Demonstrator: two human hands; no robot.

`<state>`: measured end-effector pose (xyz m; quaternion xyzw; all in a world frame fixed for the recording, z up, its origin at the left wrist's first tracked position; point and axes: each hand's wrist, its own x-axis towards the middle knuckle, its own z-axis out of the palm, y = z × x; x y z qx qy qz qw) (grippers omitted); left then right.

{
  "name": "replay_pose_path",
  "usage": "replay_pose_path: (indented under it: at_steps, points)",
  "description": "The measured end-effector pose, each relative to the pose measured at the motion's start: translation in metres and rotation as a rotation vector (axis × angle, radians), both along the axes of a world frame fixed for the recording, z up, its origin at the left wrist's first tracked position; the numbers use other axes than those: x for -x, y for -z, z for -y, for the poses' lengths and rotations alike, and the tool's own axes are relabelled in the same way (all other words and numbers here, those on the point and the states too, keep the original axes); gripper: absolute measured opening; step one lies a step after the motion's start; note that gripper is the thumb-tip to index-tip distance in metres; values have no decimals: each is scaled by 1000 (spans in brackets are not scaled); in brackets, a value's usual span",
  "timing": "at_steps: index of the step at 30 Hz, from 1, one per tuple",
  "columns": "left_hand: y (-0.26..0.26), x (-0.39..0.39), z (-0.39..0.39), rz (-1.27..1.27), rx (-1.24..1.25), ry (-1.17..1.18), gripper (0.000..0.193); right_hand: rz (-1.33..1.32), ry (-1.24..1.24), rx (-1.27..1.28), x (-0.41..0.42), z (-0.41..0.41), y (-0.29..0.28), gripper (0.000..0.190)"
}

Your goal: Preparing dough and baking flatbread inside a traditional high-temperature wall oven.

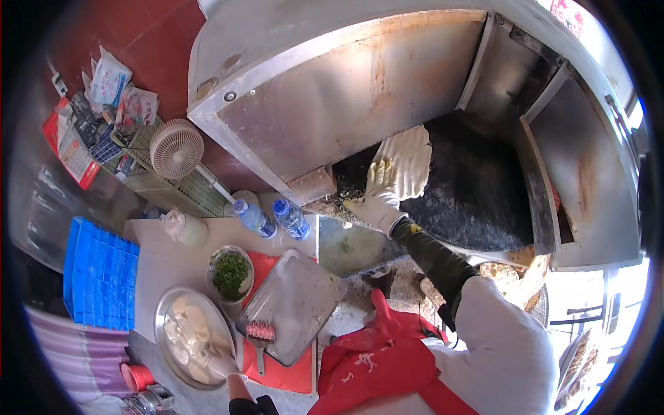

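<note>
My right hand (382, 199), in a stained white glove, reaches into the metal oven housing. It rests flat on the near left part of a long ridged flatbread dough (407, 161), fingers stretched out and thumb apart. The dough lies on a black baking surface (472, 181). Down at the left, my left hand (222, 361), seemingly in a clear plastic glove, is over the dough pieces (189, 329) in a round steel basin (162, 358). Its fingers blur into the pale dough, so their grip is unclear.
A metal tray (301, 306) carries a pink-bristled brush (261, 332). Nearby are a bowl of chopped greens (231, 275), two plastic bottles (291, 219), a lidded jar (184, 228), blue crates (101, 275) and a fan (176, 148). Baked breads (506, 277) lie right of my arm.
</note>
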<state>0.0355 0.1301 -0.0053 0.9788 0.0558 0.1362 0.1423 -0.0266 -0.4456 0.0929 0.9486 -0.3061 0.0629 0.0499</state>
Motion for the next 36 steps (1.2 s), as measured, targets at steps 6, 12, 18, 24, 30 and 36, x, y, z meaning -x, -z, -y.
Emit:
replay_pose_path:
  at_steps: [6,12,18,24,30,36]
  points:
    - [-1,-4,4,-28,61,-3,33,34,-90,-1,15,-36,7,104]
    - [3,-4,1,-25,47,24,33,357,-97,-198,50,1,12,98]
    - [15,-7,-10,43,20,55,32,107,7,4,86,-4,0,95]
    - [0,-5,4,73,67,98,32,284,-37,-79,36,11,6,101]
    - [-1,6,0,60,63,10,40,-50,-118,-88,39,-19,29,97]
    - [-9,-2,19,50,76,-12,43,178,-758,-221,-19,-114,4,35]
